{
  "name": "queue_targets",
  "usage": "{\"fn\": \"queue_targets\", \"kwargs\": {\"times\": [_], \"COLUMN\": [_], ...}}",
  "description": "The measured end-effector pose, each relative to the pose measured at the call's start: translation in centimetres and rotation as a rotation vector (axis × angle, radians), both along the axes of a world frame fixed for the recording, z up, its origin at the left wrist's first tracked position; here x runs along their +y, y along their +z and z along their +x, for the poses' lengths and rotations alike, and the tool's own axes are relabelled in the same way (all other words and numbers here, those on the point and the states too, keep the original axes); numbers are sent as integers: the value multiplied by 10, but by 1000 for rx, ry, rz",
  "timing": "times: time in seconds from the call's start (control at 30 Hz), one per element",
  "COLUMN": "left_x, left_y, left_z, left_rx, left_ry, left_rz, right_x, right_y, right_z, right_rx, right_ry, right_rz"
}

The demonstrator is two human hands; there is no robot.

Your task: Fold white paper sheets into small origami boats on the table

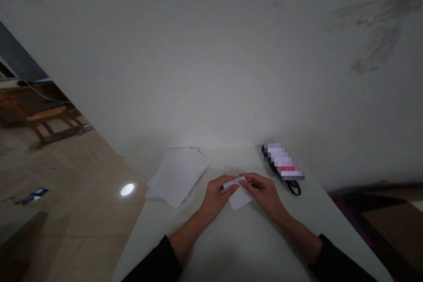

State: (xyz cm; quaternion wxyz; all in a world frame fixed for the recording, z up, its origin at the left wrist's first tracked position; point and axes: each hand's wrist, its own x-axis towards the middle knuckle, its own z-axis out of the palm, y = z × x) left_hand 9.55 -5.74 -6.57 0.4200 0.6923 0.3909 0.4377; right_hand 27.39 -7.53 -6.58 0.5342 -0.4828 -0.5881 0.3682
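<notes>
A person's left hand (216, 198) and right hand (264, 194) work at the middle of a white table (238, 249), fingers pinching one folded sheet of paper (238, 191) along its creased upper edge. That one sheet shows a fold; a pile of paper (176, 178) lies flat at left, its count unclear. One blurred packet (282, 161) with a black strap (292, 187) lies at right.

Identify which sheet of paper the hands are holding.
The small folded sheet, pinched between the left hand and right hand; the other sheets lie flat in a loose stack to the left.
</notes>
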Motion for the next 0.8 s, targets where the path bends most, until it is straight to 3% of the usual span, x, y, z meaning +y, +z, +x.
{"fn": "queue_targets", "kwargs": {"times": [0.2,0.4,0.7,0.8], "left_x": [-4,-2,-1,-1], "left_y": [-2,-3,-5,-7], "left_z": [4,2,1,1], "left_rx": [-32,1,6,15], "left_ry": [31,32,18,19], "left_rz": [-51,-38,-19,-16], "right_x": [0,3,6,7], "right_y": [-3,-7,-8,-4], "right_z": [1,0,1,0], "right_rx": [27,164,291,357], "right_ry": [-87,-48,-28,-52], "right_rz": [11,-64,-44,-129]}}
